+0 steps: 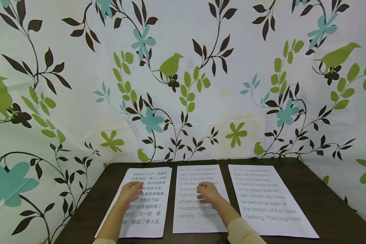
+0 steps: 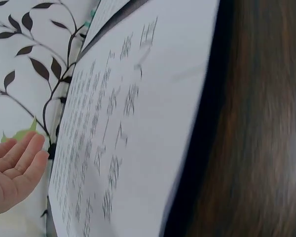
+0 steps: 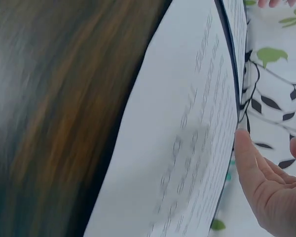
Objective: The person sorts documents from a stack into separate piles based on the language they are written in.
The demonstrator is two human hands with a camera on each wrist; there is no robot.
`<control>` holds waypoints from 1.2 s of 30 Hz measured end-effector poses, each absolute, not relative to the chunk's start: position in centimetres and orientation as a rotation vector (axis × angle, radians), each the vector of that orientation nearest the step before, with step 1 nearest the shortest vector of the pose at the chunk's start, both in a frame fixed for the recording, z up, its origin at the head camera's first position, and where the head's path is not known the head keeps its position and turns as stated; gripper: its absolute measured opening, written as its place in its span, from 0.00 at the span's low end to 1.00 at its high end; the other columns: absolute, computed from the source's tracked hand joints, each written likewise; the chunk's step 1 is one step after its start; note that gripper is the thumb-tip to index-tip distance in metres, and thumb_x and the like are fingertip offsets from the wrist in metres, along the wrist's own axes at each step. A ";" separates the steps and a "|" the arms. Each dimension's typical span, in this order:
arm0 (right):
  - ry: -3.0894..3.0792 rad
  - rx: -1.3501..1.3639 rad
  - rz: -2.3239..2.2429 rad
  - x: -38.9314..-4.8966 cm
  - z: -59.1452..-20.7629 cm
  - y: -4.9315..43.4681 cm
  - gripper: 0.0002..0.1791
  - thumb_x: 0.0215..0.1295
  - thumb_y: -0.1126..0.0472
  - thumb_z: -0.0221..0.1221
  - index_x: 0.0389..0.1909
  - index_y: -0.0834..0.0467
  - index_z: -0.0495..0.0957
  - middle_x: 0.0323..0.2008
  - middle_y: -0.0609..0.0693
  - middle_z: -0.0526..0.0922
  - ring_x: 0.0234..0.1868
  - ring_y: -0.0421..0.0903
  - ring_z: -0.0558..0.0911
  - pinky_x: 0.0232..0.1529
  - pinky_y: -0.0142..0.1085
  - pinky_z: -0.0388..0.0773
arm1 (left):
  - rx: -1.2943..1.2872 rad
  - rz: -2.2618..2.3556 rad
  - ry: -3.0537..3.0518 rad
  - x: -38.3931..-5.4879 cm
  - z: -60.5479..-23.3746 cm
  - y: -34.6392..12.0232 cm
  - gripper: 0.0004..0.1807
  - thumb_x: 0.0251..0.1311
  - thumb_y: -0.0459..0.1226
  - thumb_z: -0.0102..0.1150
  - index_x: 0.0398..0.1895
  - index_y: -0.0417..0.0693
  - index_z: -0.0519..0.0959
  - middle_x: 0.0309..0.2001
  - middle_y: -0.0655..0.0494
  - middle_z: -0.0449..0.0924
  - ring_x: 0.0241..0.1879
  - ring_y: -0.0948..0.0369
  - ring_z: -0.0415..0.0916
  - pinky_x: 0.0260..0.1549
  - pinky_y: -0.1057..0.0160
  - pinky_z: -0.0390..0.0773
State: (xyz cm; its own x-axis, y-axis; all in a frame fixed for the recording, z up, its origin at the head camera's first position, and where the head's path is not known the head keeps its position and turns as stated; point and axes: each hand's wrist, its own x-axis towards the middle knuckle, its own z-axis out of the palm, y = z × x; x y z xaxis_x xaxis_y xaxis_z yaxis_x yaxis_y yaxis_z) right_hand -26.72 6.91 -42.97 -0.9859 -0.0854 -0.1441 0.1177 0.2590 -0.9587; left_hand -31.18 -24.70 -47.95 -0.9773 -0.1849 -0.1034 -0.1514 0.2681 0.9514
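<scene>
Three sheets of printed paper lie side by side in the head view. My left hand [image 1: 129, 194] is over the left sheet [image 1: 147, 228], which carries Chinese characters, and its fingers are loosely bent with nothing in them. Over the middle sheet [image 1: 195, 225], printed in English, my right hand [image 1: 208, 193] hovers with relaxed fingers, hiding a few words. The left wrist view shows the left hand [image 2: 17, 173] with fingers extended above the page. In the right wrist view the right hand [image 3: 271, 192] has its thumb apart from the fingers and holds nothing.
A third sheet [image 1: 271, 203] with English text lies to the right. All the paper is on a dark wooden table [image 1: 332, 220]. Behind it hangs a white cloth [image 1: 183, 44] patterned with leaves, birds and flowers.
</scene>
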 end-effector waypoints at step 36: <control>2.478 0.374 -1.705 -25.8 -43.4 16.7 0.24 0.60 0.59 0.47 0.51 0.74 0.61 0.38 0.65 0.72 0.36 0.56 0.77 0.32 0.43 0.76 | 0.152 -2.045 -2.564 -28.4 -44.2 -13.2 0.29 0.54 0.43 0.53 0.52 0.29 0.64 0.45 0.35 0.69 0.44 0.44 0.69 0.38 0.55 0.73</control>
